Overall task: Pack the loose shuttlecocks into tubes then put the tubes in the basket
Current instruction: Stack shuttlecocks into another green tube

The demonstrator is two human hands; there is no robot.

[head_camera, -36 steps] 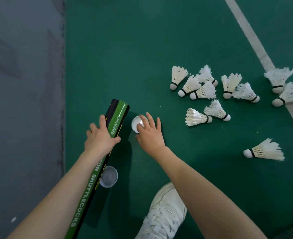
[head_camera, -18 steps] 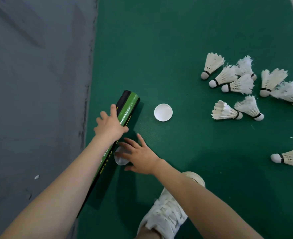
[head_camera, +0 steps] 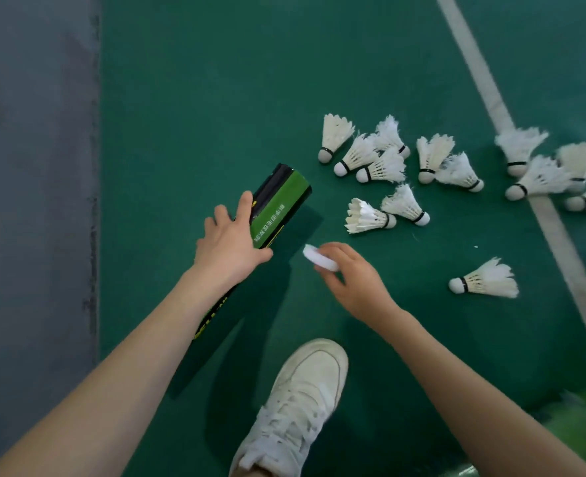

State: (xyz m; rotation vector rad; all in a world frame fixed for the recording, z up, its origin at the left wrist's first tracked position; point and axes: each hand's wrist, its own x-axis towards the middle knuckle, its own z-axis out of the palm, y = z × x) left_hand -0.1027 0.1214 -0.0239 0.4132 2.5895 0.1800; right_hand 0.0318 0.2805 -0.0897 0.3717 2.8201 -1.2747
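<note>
Green court floor [head_camera: 198,98], white line [head_camera: 477,67], grey edge [head_camera: 33,201], left hand [head_camera: 229,246] gripping tube [head_camera: 278,211], right hand [head_camera: 357,280] pinching cap [head_camera: 319,258], shuttlecocks [head_camera: 367,216] loose

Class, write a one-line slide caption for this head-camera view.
Left hand holds the green tube while right hand pinches a white cap near loose shuttlecocks.

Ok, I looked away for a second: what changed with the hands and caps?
The right hand, which half a second ago reached down to the clear cap beside the tube, has lifted and now pinches a white cap above the floor; no loose cap shows there now. The left hand keeps its grip on the tube; the shuttlecocks lie scattered as before.
</note>
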